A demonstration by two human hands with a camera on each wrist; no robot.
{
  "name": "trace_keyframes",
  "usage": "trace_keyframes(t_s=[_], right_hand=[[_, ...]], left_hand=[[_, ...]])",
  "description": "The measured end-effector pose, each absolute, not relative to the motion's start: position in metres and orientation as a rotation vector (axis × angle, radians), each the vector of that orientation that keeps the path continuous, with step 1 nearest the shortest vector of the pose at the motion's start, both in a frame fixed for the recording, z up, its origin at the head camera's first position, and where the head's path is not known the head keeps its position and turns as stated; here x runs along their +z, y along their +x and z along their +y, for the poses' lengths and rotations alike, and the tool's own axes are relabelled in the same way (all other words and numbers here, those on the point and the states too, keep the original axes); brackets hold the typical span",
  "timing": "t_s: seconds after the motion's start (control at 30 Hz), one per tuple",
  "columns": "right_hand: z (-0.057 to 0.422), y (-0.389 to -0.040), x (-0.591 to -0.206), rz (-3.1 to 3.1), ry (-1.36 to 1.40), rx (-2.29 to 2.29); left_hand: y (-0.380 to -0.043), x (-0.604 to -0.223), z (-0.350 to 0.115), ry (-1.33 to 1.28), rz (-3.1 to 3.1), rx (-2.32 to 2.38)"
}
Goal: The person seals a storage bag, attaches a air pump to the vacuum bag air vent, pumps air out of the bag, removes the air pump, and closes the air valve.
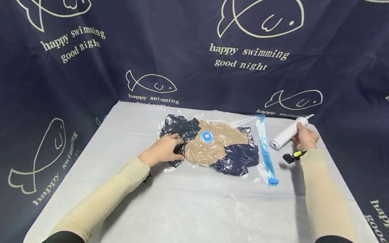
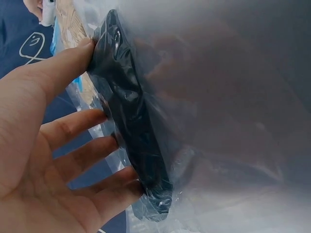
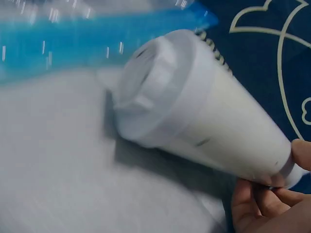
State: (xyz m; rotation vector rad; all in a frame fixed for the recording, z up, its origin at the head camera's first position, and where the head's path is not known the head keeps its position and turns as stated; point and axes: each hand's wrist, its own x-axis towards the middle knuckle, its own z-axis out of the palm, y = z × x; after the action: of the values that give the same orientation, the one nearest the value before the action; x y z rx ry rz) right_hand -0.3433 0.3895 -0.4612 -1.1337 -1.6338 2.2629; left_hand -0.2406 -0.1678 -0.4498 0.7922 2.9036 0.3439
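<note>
A clear vacuum storage bag (image 1: 240, 123) lies flat on the table, with black, tan and dark navy cloth pressed inside. A round blue valve (image 1: 207, 136) sits on its upper face, and a blue zip strip (image 1: 266, 152) runs along its right end. My left hand (image 1: 162, 148) rests on the bag's left end, over the black cloth (image 2: 129, 111); in the left wrist view the fingers are spread and touch the plastic. At the right, my right hand (image 1: 306, 136) grips a white cylindrical hand pump (image 1: 287, 134) near its far end, its wider capped end (image 3: 155, 82) towards the bag.
The white-covered table (image 1: 200, 212) extends in front of the bag. A dark blue curtain (image 1: 188, 40) with fish drawings and lettering hangs behind and along both sides. A blue slider (image 1: 273, 181) sits at the near end of the zip.
</note>
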Motion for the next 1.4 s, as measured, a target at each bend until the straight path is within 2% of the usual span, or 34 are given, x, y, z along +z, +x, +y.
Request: trace_keyframes(t_s=[0.2,0.43,0.63,1.0,1.17,1.4], right_hand=[[0.409,-0.342,-0.459,-1.843,-1.176,2.076],[0.419,-0.335,-0.462,-2.388,-1.1,1.514],[0.422,-0.325,-0.462,-2.761,-0.845,1.132],[0.423,-0.266,-0.472,-3.088,-0.036,0.525],[0.421,-0.247,-0.478,-3.102,0.149,0.38],[0.406,-0.243,-0.474,-2.982,0.363,0.31]], left_hand=[[-0.243,-0.45,-0.162,0.797,2.906,0.334],[-0.243,-0.451,-0.159,0.794,2.897,0.332],[-0.242,-0.45,-0.157,0.792,2.899,0.331],[-0.237,-0.45,-0.159,0.779,2.926,0.31],[-0.237,-0.451,-0.161,0.787,2.939,0.324],[-0.239,-0.452,-0.162,0.789,2.944,0.336]])
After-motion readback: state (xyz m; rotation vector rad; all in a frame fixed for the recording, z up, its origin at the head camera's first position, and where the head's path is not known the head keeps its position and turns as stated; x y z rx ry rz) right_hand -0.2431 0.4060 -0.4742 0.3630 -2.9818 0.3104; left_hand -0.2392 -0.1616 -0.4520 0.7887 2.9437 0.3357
